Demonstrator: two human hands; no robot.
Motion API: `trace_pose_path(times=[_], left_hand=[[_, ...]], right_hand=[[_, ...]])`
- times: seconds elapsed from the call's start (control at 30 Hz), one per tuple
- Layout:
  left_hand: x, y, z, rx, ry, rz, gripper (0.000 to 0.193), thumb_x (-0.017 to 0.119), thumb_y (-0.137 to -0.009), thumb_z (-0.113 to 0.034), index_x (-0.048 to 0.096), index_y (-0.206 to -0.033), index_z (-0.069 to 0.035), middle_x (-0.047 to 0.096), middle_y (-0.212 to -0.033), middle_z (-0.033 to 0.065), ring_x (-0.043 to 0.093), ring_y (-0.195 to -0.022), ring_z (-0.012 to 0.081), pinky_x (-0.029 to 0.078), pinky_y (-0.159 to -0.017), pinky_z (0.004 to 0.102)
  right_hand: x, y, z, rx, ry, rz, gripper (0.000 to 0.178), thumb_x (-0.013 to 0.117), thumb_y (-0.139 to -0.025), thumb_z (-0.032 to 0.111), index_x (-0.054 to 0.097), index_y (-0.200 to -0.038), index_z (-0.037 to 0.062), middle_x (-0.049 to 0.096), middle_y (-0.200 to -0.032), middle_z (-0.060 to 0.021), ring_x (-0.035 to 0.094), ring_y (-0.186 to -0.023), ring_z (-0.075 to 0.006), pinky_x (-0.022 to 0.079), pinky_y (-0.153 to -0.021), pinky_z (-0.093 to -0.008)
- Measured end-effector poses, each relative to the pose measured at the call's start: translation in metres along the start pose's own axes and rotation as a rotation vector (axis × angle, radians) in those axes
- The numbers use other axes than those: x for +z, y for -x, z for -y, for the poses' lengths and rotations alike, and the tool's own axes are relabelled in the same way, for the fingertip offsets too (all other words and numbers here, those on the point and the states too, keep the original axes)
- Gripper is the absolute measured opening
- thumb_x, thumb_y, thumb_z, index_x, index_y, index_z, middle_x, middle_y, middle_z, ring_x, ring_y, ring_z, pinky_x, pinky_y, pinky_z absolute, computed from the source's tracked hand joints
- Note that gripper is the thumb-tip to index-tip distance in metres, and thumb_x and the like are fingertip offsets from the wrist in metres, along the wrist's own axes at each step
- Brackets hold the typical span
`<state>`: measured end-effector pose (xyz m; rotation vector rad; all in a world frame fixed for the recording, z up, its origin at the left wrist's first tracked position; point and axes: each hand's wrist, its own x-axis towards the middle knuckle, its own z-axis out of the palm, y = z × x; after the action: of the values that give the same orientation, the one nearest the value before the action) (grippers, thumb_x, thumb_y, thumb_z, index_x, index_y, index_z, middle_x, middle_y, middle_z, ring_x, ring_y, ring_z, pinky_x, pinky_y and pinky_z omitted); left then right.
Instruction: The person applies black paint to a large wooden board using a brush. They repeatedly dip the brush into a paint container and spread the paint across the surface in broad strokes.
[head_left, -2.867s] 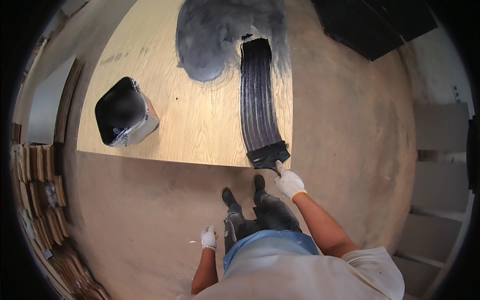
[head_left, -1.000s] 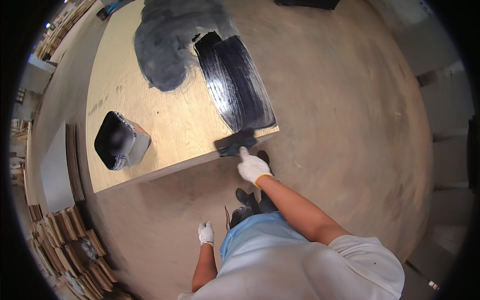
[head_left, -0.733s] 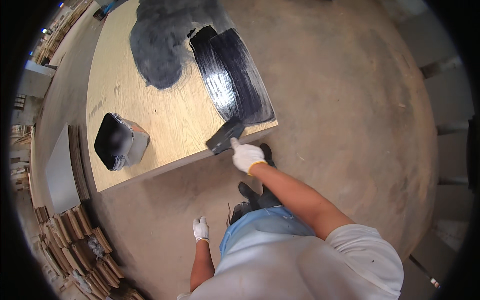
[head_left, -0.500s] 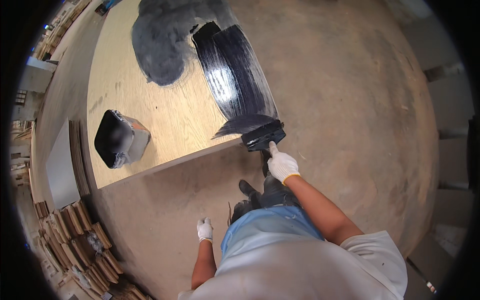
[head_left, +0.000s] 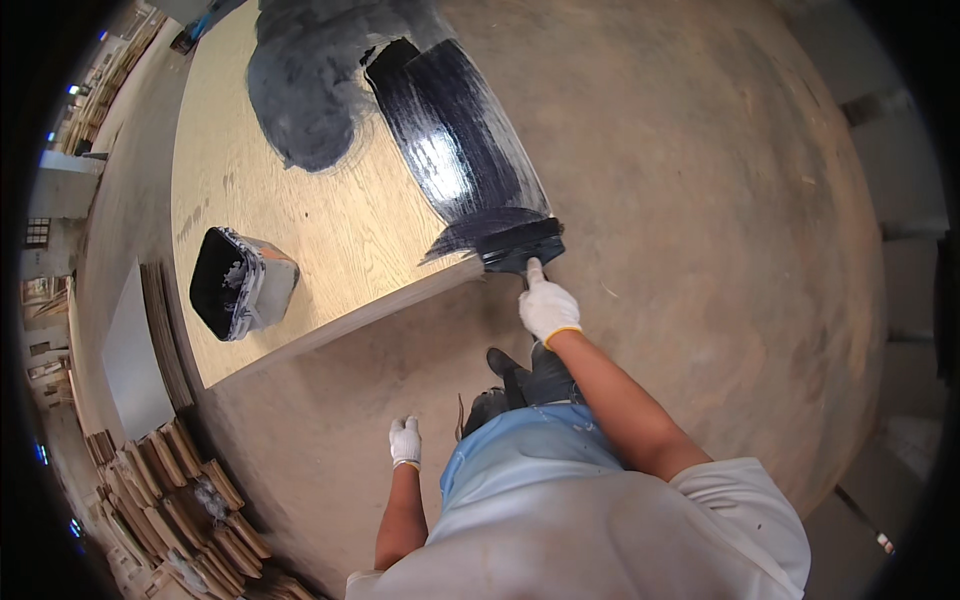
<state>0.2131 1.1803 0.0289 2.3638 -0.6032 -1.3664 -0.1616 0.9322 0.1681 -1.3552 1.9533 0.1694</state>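
My right hand (head_left: 549,307), in a white knit glove with a yellow cuff, is closed round the handle of a wide black paint brush (head_left: 521,245). The forefinger lies stretched along the brush's back. The brush head touches the near right corner of a wood-grain board (head_left: 345,265), over wet black paint (head_left: 455,150). Farther up the board spreads a duller grey-black patch (head_left: 310,110). A square paint-smeared bucket (head_left: 270,285) stands at the board's near left, dark inside. My left hand (head_left: 405,442), also gloved, hangs beside my body with its fingers curled together and nothing seen in them.
Bundles of flat brown pieces (head_left: 185,500) are piled on the floor at the lower left. Beside them stands a stack of sheets with a pale grey top (head_left: 138,355). Concrete floor (head_left: 700,250) stretches to the right of the board. Large grey blocks (head_left: 915,290) line the far right.
My right hand and the brush have moved slightly away from me and left, and the brush head now lies over the board's corner. My left hand still hangs.
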Motion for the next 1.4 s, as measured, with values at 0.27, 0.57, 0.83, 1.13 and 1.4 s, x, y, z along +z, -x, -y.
trace_pose_path(times=[0.27, 0.57, 0.83, 1.13, 1.4], left_hand=[[-0.016, 0.001, 0.026, -0.002, -0.009, -0.068, 0.042, 0.066, -0.097, -0.029, 0.067, -0.121, 0.006, 0.074, -0.104, 0.0161, 0.069, -0.096, 0.0238, 0.054, -0.087, 0.0366], [-0.016, 0.001, 0.096, 0.001, -0.023, -0.101, 0.041, 0.066, -0.097, -0.028, 0.066, -0.122, 0.004, 0.067, -0.093, 0.0101, 0.062, -0.077, 0.0179, 0.051, -0.068, 0.0327], [-0.01, 0.016, 0.077, -0.043, 0.026, -0.077, 0.044, 0.066, -0.097, -0.028, 0.067, -0.125, 0.006, 0.073, -0.117, 0.0217, 0.069, -0.11, 0.0289, 0.052, -0.098, 0.0379], [-0.006, 0.023, 0.098, -0.068, 0.116, -0.128, 0.042, 0.066, -0.097, -0.029, 0.067, -0.123, 0.005, 0.071, -0.106, 0.0168, 0.066, -0.094, 0.0253, 0.052, -0.084, 0.0362], [-0.006, 0.026, 0.074, -0.084, 0.013, -0.061, 0.043, 0.066, -0.098, -0.03, 0.068, -0.122, 0.006, 0.073, -0.117, 0.0236, 0.07, -0.11, 0.0318, 0.053, -0.097, 0.0391]], right_hand=[[-0.007, -0.009, -0.015, 0.035, -0.01, -0.087, 0.071, 0.05, -0.097, 0.031, 0.03, -0.164, 0.0169, 0.072, -0.116, -0.0263, 0.071, -0.106, -0.0419, 0.054, -0.095, -0.053], [0.029, 0.005, 0.037, -0.114, 0.086, -0.048, 0.073, 0.052, -0.098, 0.03, 0.028, -0.164, 0.0118, 0.074, -0.114, -0.0238, 0.072, -0.102, -0.0405, 0.055, -0.091, -0.053], [0.097, 0.014, 0.159, -0.378, 0.123, 0.175, 0.064, 0.033, -0.102, 0.021, 0.026, -0.163, 0.0013, 0.071, -0.119, -0.0299, 0.072, -0.105, -0.0438, 0.054, -0.092, -0.0576], [0.041, 0.012, 0.07, -0.194, 0.165, 0.052, 0.075, 0.052, -0.095, 0.029, 0.028, -0.164, 0.0094, 0.074, -0.106, -0.0261, 0.072, -0.096, -0.0425, 0.055, -0.088, -0.0529], [0.084, 0.039, 0.123, -0.287, 0.187, 0.175, 0.078, 0.049, -0.097, 0.03, 0.021, -0.165, 0.0051, 0.073, -0.111, -0.0287, 0.072, -0.102, -0.043, 0.055, -0.092, -0.0537]])
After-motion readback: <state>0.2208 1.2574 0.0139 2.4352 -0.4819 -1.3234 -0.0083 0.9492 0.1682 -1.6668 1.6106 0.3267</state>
